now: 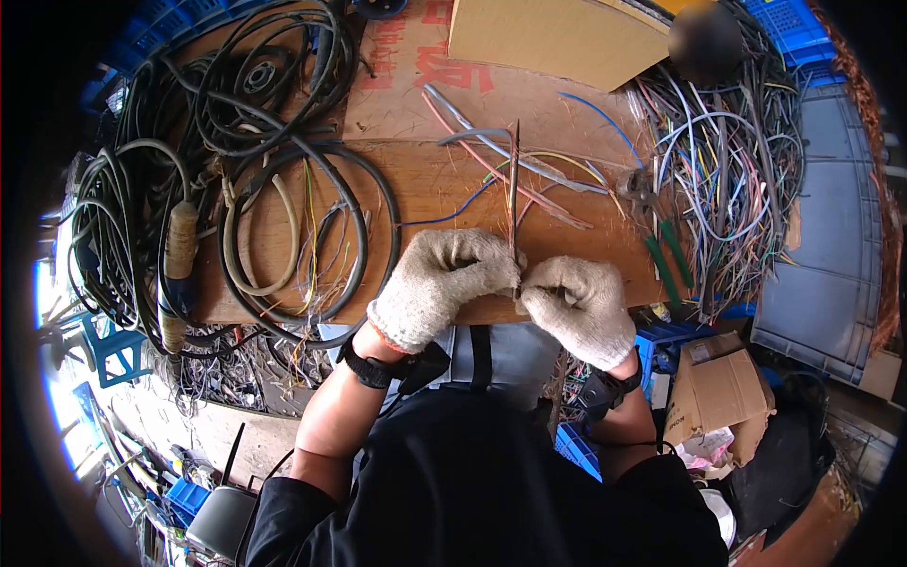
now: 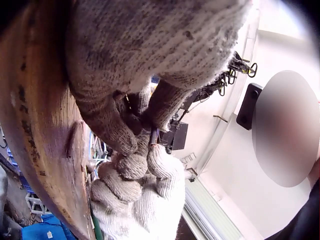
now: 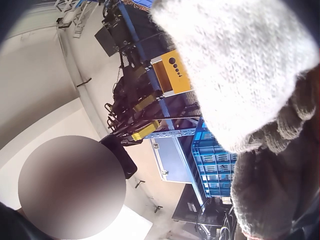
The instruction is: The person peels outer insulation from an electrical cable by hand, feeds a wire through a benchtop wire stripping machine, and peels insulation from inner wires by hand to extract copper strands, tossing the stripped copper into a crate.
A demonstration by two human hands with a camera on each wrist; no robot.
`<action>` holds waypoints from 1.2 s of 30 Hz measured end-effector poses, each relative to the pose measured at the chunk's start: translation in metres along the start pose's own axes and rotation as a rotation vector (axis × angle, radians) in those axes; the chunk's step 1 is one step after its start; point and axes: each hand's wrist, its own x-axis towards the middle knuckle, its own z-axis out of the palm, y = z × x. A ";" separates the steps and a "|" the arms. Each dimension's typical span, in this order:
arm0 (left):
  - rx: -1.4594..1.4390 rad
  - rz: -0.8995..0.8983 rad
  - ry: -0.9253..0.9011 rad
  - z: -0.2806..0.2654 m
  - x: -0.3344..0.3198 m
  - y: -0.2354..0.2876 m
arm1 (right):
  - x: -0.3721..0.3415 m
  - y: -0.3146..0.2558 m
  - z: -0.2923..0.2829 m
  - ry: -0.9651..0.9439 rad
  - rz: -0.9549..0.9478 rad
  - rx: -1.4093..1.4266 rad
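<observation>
Both hands wear off-white knitted gloves and meet over the near edge of the wooden bench. My left hand (image 1: 452, 279) grips a thin dark cable (image 1: 514, 189) between thumb and curled fingers; its long end points away over the bench. At the near end of that cable, my right hand (image 1: 584, 307) pinches with thumb and forefinger, fingertips right against the left ones. A short dark piece of the cable (image 2: 154, 136) shows between the two gloves in the left wrist view. The right wrist view shows mostly the back of the right glove (image 3: 240, 70); its fingertips are hidden.
Loose coloured wires (image 1: 529, 165) lie on the bench (image 1: 444, 203) beyond the hands. Green-handled cutters (image 1: 669, 255) lie at the right, beside a heap of wire scraps (image 1: 723, 189). Thick black cable coils (image 1: 364, 227) fill the left. An open cardboard box (image 1: 718, 387) stands lower right.
</observation>
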 end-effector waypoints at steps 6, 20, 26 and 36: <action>0.075 0.032 0.012 0.001 0.000 -0.001 | 0.001 0.000 -0.002 0.000 -0.077 -0.157; 0.228 0.019 0.025 0.007 -0.002 0.009 | 0.000 0.000 0.001 0.076 -0.149 -0.377; 0.125 0.014 0.003 0.003 -0.001 0.002 | -0.001 0.000 0.003 0.064 -0.085 -0.252; 0.138 0.057 0.000 0.003 -0.001 0.002 | -0.002 -0.001 0.002 0.148 0.043 -0.030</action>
